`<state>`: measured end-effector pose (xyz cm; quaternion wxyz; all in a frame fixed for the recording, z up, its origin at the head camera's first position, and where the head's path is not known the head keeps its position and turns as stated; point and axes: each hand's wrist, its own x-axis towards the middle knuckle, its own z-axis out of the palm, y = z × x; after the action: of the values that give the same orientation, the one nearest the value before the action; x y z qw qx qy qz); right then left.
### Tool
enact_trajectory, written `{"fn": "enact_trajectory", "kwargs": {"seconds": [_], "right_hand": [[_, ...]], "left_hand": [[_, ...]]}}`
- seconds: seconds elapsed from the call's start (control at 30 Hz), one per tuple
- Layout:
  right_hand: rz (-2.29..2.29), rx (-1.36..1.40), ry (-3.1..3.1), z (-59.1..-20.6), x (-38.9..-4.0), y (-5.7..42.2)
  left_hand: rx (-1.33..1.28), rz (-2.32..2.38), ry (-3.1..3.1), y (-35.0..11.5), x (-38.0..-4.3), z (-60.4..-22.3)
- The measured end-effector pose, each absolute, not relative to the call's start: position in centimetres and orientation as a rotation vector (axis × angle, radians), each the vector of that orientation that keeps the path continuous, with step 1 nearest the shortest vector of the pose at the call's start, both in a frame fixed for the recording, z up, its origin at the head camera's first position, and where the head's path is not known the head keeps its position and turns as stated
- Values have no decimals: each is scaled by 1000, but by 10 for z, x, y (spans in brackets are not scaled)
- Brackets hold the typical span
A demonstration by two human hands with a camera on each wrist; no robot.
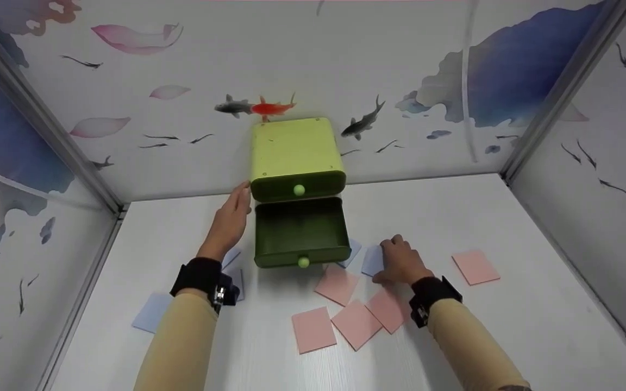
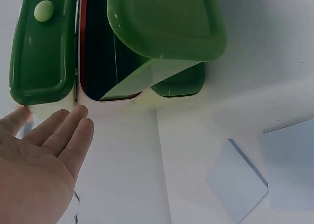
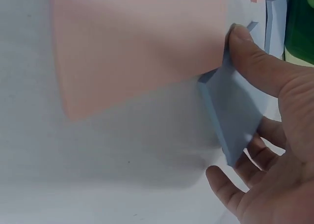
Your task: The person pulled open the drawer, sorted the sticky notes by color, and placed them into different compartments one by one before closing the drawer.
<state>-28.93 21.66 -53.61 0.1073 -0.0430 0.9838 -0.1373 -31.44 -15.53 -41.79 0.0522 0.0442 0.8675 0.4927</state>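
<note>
- Your right hand (image 1: pixel 402 260) has its grip clamped on one blue card (image 3: pixel 233 108): the thumb is at one edge, the fingers at the opposite edge.
- This card is to the right of the pulled-out drawer (image 1: pixel 280 258); whether it touches the counter (image 1: pixel 541 315), I cannot tell.
- Your left hand (image 1: pixel 231 217) has its grip apart, the fingers extended, with fingertips at the left side of the green cabinet (image 1: pixel 296 146).
- The upper drawer (image 1: pixel 275 190) is closed.
- Four pink cards (image 1: pixel 314 330) lie in front of you; a fifth lies beyond your right hand.
- Other blue cards (image 1: pixel 152 312) lie near your left forearm.
</note>
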Motion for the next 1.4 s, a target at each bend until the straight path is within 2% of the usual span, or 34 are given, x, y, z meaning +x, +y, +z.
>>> {"fn": "enact_trajectory", "kwargs": {"seconds": [0.37,0.63,1.07,1.4], "right_hand": [[-598,59,2836,-532,-297,225],[-668,74,2882,-522,-293,236],[-1072,100,2811,-514,-294,252],[-1240,140,2780,-487,-297,253]], "left_hand": [[143,1496,2635,-156,-311,-416],[135,1493,2641,-154,-310,-415],[148,1480,2660,-157,-309,-418],[108,1481,2667,-167,-302,-429]]}}
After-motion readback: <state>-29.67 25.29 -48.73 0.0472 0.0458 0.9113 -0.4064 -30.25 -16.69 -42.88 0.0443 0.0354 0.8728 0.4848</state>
